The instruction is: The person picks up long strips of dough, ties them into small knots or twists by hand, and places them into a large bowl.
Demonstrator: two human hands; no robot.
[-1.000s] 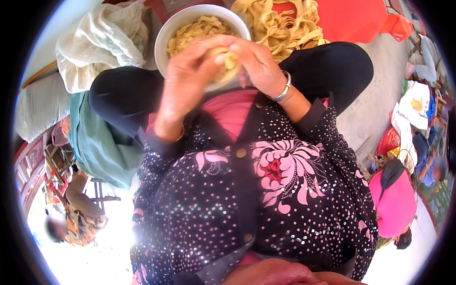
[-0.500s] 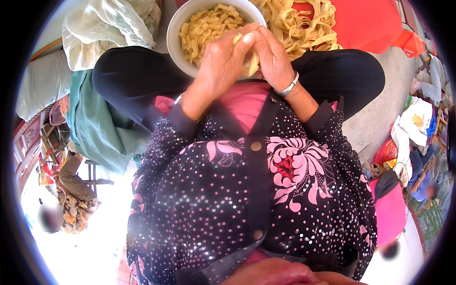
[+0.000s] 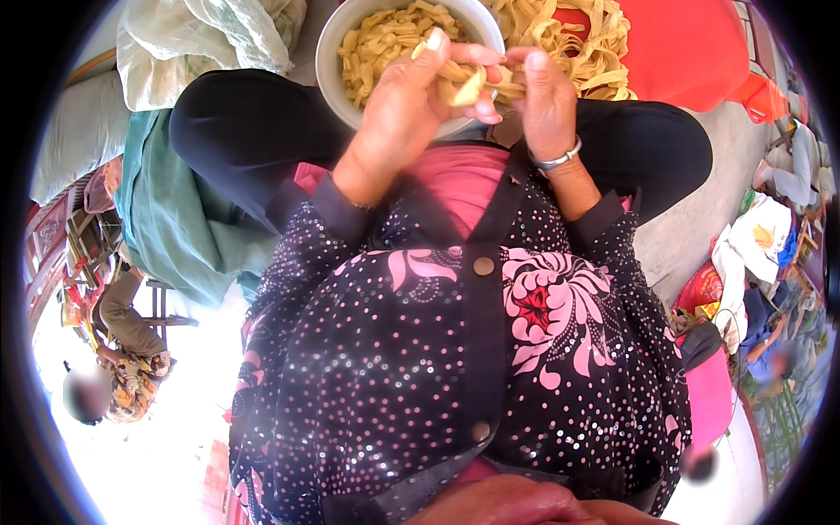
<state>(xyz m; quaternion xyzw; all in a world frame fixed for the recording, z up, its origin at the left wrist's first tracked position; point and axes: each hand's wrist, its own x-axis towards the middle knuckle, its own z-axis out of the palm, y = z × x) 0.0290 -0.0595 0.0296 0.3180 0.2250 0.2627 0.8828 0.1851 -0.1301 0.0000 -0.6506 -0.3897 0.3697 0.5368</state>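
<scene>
A soft, flat yellow strip (image 3: 470, 90) is looped around the fingers of my left hand (image 3: 404, 103), which pinches it with a raised thumb. My right hand (image 3: 551, 109), with a silver bangle at the wrist, closes thumb and fingers on the strip's other end. Both hands are above the near rim of a white bowl (image 3: 327, 77). Inside the bowl lie many short, knotted-looking yellow pieces (image 3: 385, 48). Right of the bowl spreads a tangled pile of long yellow strips (image 3: 588, 57).
My crossed legs in dark trousers (image 3: 254, 131) flank the bowl. A red sheet (image 3: 691, 52) lies beyond the strips. Pale plastic sacks (image 3: 201, 48) and green cloth (image 3: 166, 210) are at left. Other people sit at far left (image 3: 131, 350) and far right (image 3: 770, 350).
My hands were pressed together; the right one has moved off to the right. More of the strip shows between them, and the left thumb has lifted. The whole view has shifted slightly.
</scene>
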